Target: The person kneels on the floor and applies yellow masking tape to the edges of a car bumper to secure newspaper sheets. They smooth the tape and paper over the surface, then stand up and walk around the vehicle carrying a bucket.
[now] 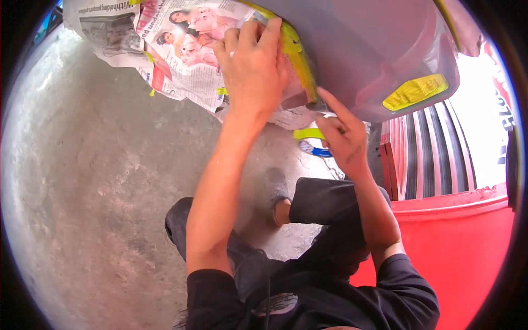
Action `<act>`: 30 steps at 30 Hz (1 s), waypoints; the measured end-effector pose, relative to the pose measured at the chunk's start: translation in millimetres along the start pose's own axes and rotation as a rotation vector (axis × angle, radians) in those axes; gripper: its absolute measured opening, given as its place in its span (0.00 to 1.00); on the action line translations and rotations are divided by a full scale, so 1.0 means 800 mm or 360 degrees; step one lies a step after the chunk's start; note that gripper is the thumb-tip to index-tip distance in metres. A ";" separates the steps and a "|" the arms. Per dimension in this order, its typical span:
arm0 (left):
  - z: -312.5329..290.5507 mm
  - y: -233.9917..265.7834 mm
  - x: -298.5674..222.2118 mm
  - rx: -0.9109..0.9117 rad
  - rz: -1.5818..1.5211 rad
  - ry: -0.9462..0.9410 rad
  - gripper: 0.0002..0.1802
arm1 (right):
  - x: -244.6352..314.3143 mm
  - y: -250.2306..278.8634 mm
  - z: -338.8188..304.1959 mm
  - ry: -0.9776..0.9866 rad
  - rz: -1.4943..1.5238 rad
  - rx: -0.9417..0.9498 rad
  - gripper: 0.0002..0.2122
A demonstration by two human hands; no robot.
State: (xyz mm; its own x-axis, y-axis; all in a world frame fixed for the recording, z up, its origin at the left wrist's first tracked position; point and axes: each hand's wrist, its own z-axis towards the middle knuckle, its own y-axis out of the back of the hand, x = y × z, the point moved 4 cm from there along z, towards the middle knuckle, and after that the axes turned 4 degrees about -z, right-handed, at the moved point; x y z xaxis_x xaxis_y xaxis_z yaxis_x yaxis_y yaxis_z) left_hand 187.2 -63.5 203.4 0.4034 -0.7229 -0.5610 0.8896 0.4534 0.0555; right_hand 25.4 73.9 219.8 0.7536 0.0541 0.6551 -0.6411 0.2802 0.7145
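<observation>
A grey car bumper (379,55) fills the upper right, with sheets of newspaper (192,88) covering the part to its left. Yellow-green masking tape (297,55) runs along the border between paper and grey surface. My left hand (252,77) lies on the newspaper, fingers stretched out, their tips at the tape. From my right hand (346,140) the index finger points to the tape's lower end. A roll of yellow-green tape (314,146) with a blue and white core sits in that hand's other fingers, partly hidden by them.
Yellow tape covers a small recess (416,92) at the bumper's lower right corner. A red container or panel (451,242) stands close to my right, below a striped red, black and white stack (429,151). Stained concrete floor (110,181) stretches to the left.
</observation>
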 end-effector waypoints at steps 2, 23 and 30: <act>0.003 -0.001 0.004 0.0045 0.0042 -0.0044 0.19 | 0.014 -0.023 0.022 0.0011 0.0116 0.0042 0.29; 0.013 -0.011 0.004 0.0152 -0.0125 -0.0252 0.14 | 0.032 -0.070 0.069 -0.0018 0.0351 -0.0189 0.33; 0.015 -0.004 0.012 0.0024 -0.0455 0.0105 0.13 | 0.019 -0.062 0.068 0.0164 -0.0082 -0.0164 0.34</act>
State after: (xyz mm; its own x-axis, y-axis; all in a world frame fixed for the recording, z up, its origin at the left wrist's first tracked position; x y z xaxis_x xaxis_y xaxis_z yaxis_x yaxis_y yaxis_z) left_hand 190.6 -77.8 207.8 0.1213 -0.7846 -0.6080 0.9685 0.2278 -0.1007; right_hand 60.6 8.3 207.3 0.7993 0.1338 0.5858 -0.5871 0.3815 0.7140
